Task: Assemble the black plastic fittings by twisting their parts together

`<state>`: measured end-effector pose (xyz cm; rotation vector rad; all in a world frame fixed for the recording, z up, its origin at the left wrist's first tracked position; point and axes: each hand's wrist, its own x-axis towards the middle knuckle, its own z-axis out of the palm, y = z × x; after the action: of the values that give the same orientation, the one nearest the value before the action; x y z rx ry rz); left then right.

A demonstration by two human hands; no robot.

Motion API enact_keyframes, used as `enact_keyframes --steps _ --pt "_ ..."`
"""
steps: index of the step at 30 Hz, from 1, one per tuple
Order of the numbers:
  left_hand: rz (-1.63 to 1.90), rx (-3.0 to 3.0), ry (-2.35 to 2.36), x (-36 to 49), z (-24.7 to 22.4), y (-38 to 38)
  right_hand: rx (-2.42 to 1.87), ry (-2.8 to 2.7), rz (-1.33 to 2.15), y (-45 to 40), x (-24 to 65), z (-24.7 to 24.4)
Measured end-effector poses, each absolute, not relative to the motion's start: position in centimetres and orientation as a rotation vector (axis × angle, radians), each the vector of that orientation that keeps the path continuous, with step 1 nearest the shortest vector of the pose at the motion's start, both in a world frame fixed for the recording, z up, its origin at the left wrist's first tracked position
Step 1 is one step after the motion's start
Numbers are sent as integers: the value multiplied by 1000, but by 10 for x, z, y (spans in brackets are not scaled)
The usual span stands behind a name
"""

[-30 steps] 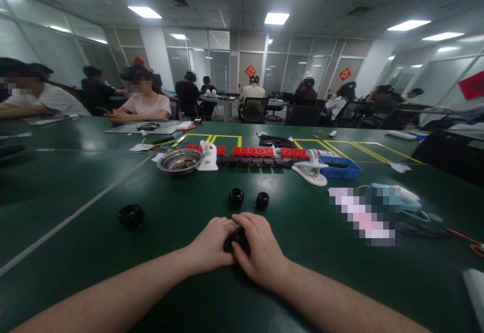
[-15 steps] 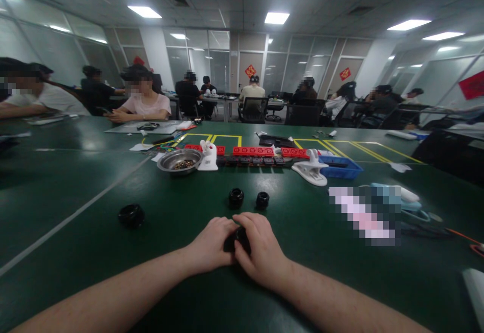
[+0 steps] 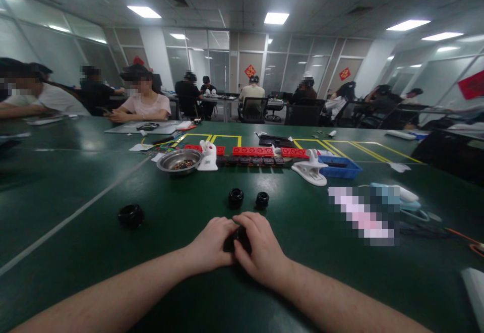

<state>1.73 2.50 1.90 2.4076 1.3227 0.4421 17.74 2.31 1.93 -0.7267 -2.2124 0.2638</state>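
Note:
Both my left hand (image 3: 215,244) and my right hand (image 3: 260,252) are closed around one dark round part (image 3: 239,239) low over the green table. Fingers cover most of it, so its full shape is hidden. Just beyond my fingertips stand two black ring-shaped parts with hollow centres, a larger ring (image 3: 236,198) and a smaller ring (image 3: 262,201). A third black ring-shaped part (image 3: 131,216) lies apart, to the left of my left hand.
Farther back are a metal bowl (image 3: 179,162) of small pieces, white clamp-like stands (image 3: 310,169), red blocks (image 3: 253,151), black modules (image 3: 251,161) and a blue tray (image 3: 340,167). Light-blue cabled items (image 3: 410,202) lie right. A person (image 3: 141,101) sits across the table (image 3: 75,267).

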Motion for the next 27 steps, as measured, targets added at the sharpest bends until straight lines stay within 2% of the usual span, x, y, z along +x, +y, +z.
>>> enact_keyframes --steps 5,14,21,27 --pt "433 2407 1348 16 17 25 -615 -2219 301 22 179 23" --pt "457 2409 1298 16 18 25 -782 -2219 259 24 177 18" --pt "459 2395 1322 15 16 25 -588 -2248 327 22 179 22" --pt "462 2397 1296 16 18 25 -735 -2210 225 23 177 17"
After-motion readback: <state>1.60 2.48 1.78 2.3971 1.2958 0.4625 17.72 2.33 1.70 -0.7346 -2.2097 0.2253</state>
